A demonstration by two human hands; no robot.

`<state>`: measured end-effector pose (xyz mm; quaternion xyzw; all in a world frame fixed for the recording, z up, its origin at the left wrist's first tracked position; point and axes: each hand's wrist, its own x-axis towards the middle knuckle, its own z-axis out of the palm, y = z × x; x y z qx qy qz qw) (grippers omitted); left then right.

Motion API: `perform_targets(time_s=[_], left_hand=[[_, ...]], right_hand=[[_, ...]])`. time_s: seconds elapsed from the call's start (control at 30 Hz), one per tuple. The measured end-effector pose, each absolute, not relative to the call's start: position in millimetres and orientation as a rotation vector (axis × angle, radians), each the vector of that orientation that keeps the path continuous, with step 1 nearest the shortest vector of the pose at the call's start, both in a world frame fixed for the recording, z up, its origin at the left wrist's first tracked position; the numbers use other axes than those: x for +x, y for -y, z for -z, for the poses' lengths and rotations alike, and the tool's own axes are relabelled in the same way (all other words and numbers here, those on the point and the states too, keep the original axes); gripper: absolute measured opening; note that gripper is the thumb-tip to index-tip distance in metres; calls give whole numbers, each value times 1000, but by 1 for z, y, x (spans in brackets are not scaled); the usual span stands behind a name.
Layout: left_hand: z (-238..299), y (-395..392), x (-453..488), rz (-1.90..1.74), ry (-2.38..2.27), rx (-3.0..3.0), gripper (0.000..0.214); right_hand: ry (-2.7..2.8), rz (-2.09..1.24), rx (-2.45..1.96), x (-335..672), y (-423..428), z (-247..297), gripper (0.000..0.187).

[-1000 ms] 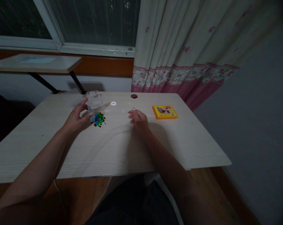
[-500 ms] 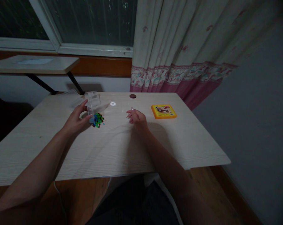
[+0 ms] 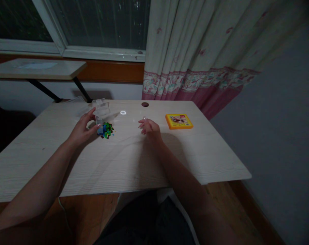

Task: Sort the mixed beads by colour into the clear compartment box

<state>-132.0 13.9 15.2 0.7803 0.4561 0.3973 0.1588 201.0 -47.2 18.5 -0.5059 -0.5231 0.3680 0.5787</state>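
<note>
My left hand (image 3: 83,129) grips a clear plastic container (image 3: 101,112), tipped so its mouth points down at the pale wooden table (image 3: 134,156). Under that mouth lies a small heap of coloured pieces (image 3: 107,130), green, blue, red and dark. My right hand (image 3: 148,127) rests on the table to the right of the heap, fingers curled loosely with nothing visible in them. Further right, a yellow flat box (image 3: 179,121) with a picture on its lid lies on the table.
A clear lid or tray (image 3: 76,102) lies at the table's back left edge. A round cable hole (image 3: 144,104) sits at the back middle. A second small table (image 3: 36,68) stands under the window. A curtain (image 3: 195,51) hangs at the back right.
The view has shifted slightly. The container in my left hand has dipped a little closer to the heap of pieces. My right hand has stayed where it was.
</note>
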Motion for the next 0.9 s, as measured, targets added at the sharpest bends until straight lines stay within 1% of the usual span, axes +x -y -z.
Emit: perform_targets(time_s=[0.27, 0.57, 0.7, 0.83, 0.9], left_hand=[[-22, -6, -128, -1174, -1248, 2220, 78], [-15, -12, -127, -1250, -1182, 2115, 78], [-21, -14, -136, -1408, -1122, 2029, 78], [-29, -24, -156, -1720, -1116, 1815, 71], [-32, -28, -165, -1780, -1152, 1701, 65]], right_hand=[[1238, -850, -1174, 202, 48, -18, 50], [1234, -856, -1172, 201, 48, -18, 49], [1233, -859, -1183, 202, 49, -19, 50], [1242, -845, -1203, 203, 48, -19, 52], [1243, -844, -1210, 204, 47, -18, 53]])
